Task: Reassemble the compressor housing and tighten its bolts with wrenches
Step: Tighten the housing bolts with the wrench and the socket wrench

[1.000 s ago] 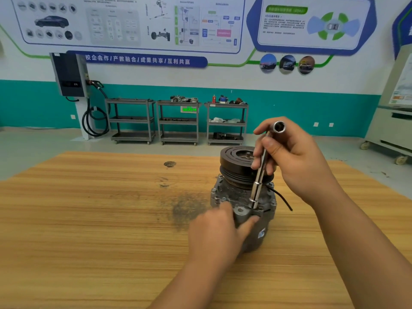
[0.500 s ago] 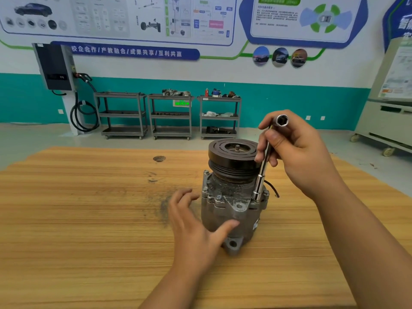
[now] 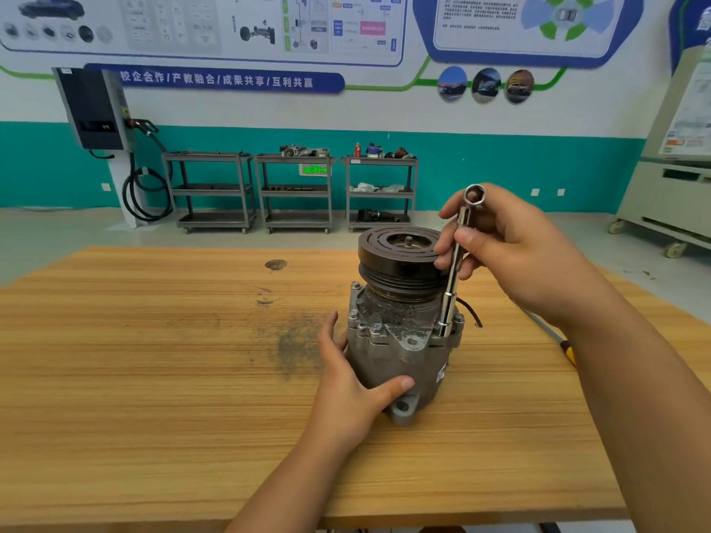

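Slip risk: R hand (image 3: 511, 255) grips socket wrench (image 3: 448, 302) upright on right-flange bolt of compressor (image 3: 400, 340), pulley-up on table (image 3: 154, 378), L hand (image 3: 346, 394) clasping its left side, so off-axis torque could cam socket off/tip it.

The fingers of the left hand (image 3: 346, 396) disappear behind the grey cast-metal compressor housing (image 3: 400, 355). The lower end of the chrome tubular socket wrench (image 3: 454, 271) hides what lies under it. A yellow-handled tool (image 3: 568, 350) sits mostly hidden behind the right forearm (image 3: 635, 386). Items on the distant grey shelf carts (image 3: 296, 186) are too small to identify.
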{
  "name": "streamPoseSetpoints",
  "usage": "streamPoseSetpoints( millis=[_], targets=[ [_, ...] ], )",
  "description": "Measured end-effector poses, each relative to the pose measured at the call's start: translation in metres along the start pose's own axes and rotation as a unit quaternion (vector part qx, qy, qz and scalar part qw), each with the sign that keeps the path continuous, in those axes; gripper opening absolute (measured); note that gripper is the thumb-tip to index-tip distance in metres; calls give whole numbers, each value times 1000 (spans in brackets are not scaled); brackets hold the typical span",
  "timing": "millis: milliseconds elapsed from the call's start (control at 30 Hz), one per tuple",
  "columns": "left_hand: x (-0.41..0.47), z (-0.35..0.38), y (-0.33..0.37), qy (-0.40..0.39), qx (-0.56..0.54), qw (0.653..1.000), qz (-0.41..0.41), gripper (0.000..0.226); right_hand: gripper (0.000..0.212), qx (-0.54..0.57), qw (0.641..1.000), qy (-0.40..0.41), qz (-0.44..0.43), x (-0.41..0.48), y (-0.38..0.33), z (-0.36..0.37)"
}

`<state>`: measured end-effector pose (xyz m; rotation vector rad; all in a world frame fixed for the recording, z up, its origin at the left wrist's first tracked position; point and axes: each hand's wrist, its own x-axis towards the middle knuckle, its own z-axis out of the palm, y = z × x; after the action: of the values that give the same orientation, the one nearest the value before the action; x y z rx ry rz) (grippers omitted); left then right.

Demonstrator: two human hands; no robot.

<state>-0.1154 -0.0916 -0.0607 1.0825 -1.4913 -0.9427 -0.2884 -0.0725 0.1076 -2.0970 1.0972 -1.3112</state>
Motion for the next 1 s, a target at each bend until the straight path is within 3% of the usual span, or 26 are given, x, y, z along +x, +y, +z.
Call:
streamPoseSetpoints(
  millis=[167, 433, 800, 867, 1000],
  targets=[
    [-1, 0, 0, 2, 8, 1000, 2, 119, 22, 8, 999, 39, 24, -1, -2, -4],
    [-1, 0, -1, 0, 13, 1000, -3, 119, 6, -69, 992, 100, 23, 3, 0, 2],
    [-2, 0, 1, -1, 21, 1000, -11, 118, 7, -97, 987, 127, 35, -1, -1, 9],
    [-2, 0, 1, -2, 22, 1000, -12, 118, 9, -57, 993, 101, 39, -1, 0, 12],
    [-2, 0, 0, -2, 20, 1000, -16, 117, 26, 130, 990, 49, 33, 4, -2, 15]
  ],
)
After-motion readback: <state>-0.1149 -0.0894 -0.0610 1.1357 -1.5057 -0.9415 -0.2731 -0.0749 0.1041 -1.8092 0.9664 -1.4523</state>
